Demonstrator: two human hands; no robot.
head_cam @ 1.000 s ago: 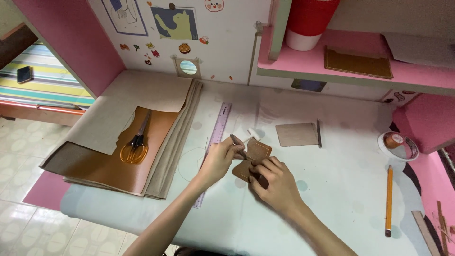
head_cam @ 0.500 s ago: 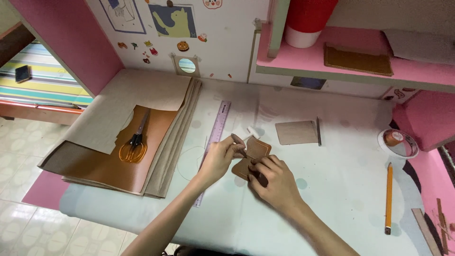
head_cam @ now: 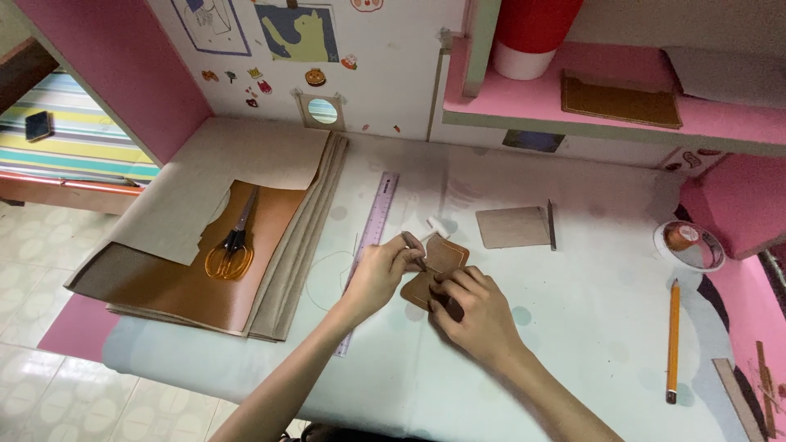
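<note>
A small brown leather piece (head_cam: 442, 260) with a stitched border lies on the pale table (head_cam: 573, 327) in front of me. My right hand (head_cam: 473, 309) presses on its lower part, fingers curled over the near edge. My left hand (head_cam: 383, 272) pinches something thin, perhaps a needle, at the piece's left edge; the tool itself is too small to make out. A thin thread loops on the table left of my left hand. A small white object (head_cam: 438, 227) lies just beyond the piece.
A purple ruler (head_cam: 372, 237) lies lengthwise under my left forearm. A stack of brown and tan sheets (head_cam: 188, 286) carries orange-handled scissors (head_cam: 232, 245) at left. A tan rectangle (head_cam: 512, 227), a thread spool in a ring (head_cam: 688, 242), a pencil (head_cam: 673, 340), and a pink shelf (head_cam: 606, 123) are on the right.
Both hands stay on the leather piece with only slight finger shifts. The view has drifted a little.
</note>
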